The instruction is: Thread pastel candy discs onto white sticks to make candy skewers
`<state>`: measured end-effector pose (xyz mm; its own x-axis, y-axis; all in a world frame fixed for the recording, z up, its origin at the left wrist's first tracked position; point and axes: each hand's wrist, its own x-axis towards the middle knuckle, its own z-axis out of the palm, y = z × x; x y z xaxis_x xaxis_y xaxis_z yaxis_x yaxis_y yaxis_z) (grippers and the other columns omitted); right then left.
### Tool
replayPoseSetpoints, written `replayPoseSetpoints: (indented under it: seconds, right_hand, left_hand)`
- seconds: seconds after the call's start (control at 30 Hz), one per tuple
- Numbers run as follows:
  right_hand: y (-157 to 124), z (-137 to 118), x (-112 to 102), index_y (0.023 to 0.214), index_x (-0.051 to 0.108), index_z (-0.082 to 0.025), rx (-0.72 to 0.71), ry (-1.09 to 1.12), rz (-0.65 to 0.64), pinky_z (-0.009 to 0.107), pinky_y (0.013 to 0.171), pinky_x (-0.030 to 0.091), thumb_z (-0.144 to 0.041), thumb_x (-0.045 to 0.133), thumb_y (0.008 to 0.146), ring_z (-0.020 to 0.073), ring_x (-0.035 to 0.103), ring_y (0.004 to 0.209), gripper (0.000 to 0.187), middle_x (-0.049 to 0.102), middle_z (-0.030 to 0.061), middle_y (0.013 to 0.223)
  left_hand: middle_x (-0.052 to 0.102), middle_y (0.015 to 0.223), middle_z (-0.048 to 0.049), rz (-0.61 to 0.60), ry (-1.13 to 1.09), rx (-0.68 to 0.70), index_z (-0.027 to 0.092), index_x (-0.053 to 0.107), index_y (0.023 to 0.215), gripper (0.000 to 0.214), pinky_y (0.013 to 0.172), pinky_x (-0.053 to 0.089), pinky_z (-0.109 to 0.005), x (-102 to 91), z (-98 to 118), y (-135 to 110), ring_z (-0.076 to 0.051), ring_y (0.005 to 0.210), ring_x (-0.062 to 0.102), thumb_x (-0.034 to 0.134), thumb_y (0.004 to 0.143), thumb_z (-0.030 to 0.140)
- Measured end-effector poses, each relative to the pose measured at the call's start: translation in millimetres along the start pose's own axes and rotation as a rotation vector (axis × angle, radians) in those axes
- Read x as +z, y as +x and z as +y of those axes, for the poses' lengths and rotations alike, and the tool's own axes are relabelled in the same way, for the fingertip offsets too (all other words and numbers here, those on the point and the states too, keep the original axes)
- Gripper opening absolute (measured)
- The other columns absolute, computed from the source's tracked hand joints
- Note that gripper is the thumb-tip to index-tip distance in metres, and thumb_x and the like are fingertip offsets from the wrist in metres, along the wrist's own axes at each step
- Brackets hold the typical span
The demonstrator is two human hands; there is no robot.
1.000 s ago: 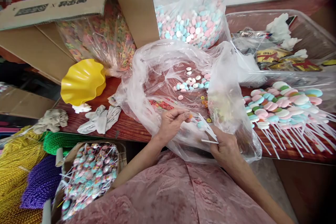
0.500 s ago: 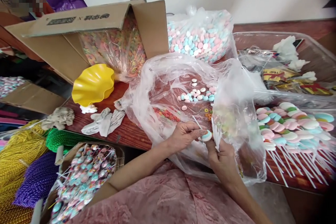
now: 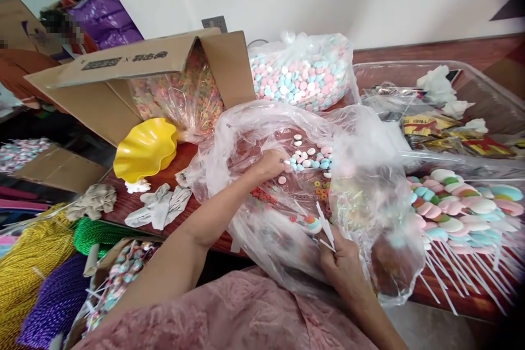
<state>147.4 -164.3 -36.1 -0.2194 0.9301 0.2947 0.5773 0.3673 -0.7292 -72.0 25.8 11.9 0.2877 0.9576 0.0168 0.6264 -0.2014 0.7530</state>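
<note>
My left hand (image 3: 268, 163) reaches into the open clear plastic bag (image 3: 361, 175) on the wooden table, its fingers curled down at the loose pastel candy discs (image 3: 309, 157) there. Whether it grips one is hidden. My right hand (image 3: 342, 265) stays at the bag's near edge, closed on a bundle of white sticks (image 3: 326, 229); one stick carries a stacked candy piece (image 3: 312, 224). Small coloured ring candies (image 3: 320, 188) lie in the bag between my hands.
Finished candy sticks (image 3: 455, 208) lie in rows at the right. Behind are a full bag of pastel candies (image 3: 301, 76), a cardboard box (image 3: 135, 65) holding ring candies, a yellow wavy bowl (image 3: 143, 147) and a clear tray (image 3: 492, 87). Coloured cord bundles (image 3: 36, 262) sit at lower left.
My left hand left the stick at my right hand and moved forward into the bag to the loose candy discs. My right hand kept the sticks. The view tilted up.
</note>
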Motion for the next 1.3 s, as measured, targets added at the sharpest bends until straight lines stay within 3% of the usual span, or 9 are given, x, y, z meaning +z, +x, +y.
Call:
replayPoseSetpoints:
  seconds: [0.17,0.33,0.43,0.5,0.6,0.77,0.9,1.07,1.3]
  right_hand:
    - [0.4,6.1,-2.1,0.097,0.069,-0.018,0.012,0.039,-0.02,0.024,0.057,0.047,-0.01,0.04,0.073,0.0168,0.061,0.06,0.038,0.068,0.0004,0.07]
    - [7.8,-0.9,-0.9,0.088,0.068,-0.019,-0.01,0.073,0.008,0.023,0.051,0.042,-0.014,0.045,0.078,0.0143,0.051,0.05,0.026,0.059,-0.0019,0.059]
    - [6.6,-7.4,-2.1,0.093,0.07,-0.019,-0.044,0.065,0.008,0.024,0.054,0.044,-0.014,0.045,0.08,0.0154,0.056,0.054,0.029,0.063,-0.0003,0.064]
    - [4.1,-10.3,-6.6,0.101,0.07,-0.019,-0.037,0.061,0.006,0.024,0.058,0.046,-0.013,0.045,0.081,0.0161,0.058,0.059,0.032,0.065,0.0002,0.069]
    - [3.0,-14.7,-16.9,0.1,0.069,-0.018,-0.02,0.081,0.029,0.024,0.06,0.046,-0.012,0.047,0.083,0.0157,0.058,0.063,0.028,0.065,-0.0001,0.072]
    - [11.5,-34.9,-21.9,0.087,0.066,-0.019,-0.082,0.072,0.05,0.022,0.055,0.04,-0.015,0.051,0.09,0.012,0.049,0.055,0.016,0.055,-0.0034,0.063]
    - [16.4,-57.5,-13.6,0.094,0.066,-0.019,-0.181,0.014,0.024,0.022,0.053,0.038,-0.018,0.051,0.094,0.0108,0.048,0.052,0.015,0.054,-0.0043,0.062]
    - [14.6,-67.2,-8.6,0.091,0.061,-0.019,-0.252,-0.062,0.011,0.023,0.053,0.037,-0.012,0.048,0.091,0.0115,0.05,0.054,0.015,0.059,-0.0026,0.068]
    - [10.1,-63.8,-8.8,0.086,0.059,-0.019,-0.216,-0.103,-0.004,0.024,0.053,0.037,-0.008,0.045,0.082,0.0129,0.051,0.053,0.019,0.059,-0.0022,0.065]
  left_hand:
    - [0.051,0.055,0.0017,-0.045,0.052,0.012,0.014,0.064,0.054,0.03,0.06,0.033,-0.026,-3.8,-11.4,-21.5,-0.012,0.06,0.045,0.062,0.075,0.034]
    - [0.056,0.063,-0.0006,-0.017,0.076,0.089,0.014,0.064,0.051,0.022,0.07,0.038,-0.027,4.9,-11.8,-27.0,-0.014,0.072,0.052,0.063,0.072,0.02]
    - [0.057,0.064,-0.001,0.019,0.041,0.105,0.014,0.065,0.053,0.017,0.074,0.041,-0.027,8.9,-6.3,-24.9,-0.015,0.076,0.055,0.067,0.069,0.018]
    - [0.061,0.069,-0.0007,0.069,-0.136,0.077,0.014,0.072,0.069,0.006,0.072,0.043,-0.026,7.5,1.8,-30.9,-0.014,0.075,0.057,0.071,0.067,0.019]
    - [0.066,0.078,0.0001,0.085,-0.663,0.005,0.015,0.074,0.101,0.042,0.066,0.047,-0.024,0.2,19.5,-56.6,-0.011,0.07,0.058,0.081,0.06,0.021]
    - [0.07,0.082,-0.0015,0.078,-1.132,-0.093,0.014,0.074,0.078,0.034,0.064,0.051,-0.026,-10.0,41.1,-114.6,-0.011,0.07,0.062,0.092,0.051,0.024]
    - [0.071,0.082,0.0008,0.212,-1.28,-0.072,0.016,0.072,0.077,0.036,0.066,0.052,-0.024,-5.8,42.0,-142.9,-0.009,0.07,0.063,0.094,0.049,0.023]
    - [0.07,0.082,0.0024,0.339,-1.306,-0.037,0.017,0.071,0.077,0.037,0.072,0.052,-0.021,1.2,40.6,-155.6,-0.009,0.077,0.063,0.094,0.048,0.017]
    - [0.07,0.082,0.0021,0.309,-1.316,-0.047,0.02,0.075,0.085,0.042,0.07,0.05,-0.022,7.8,40.4,-153.6,-0.009,0.074,0.062,0.094,0.047,0.016]
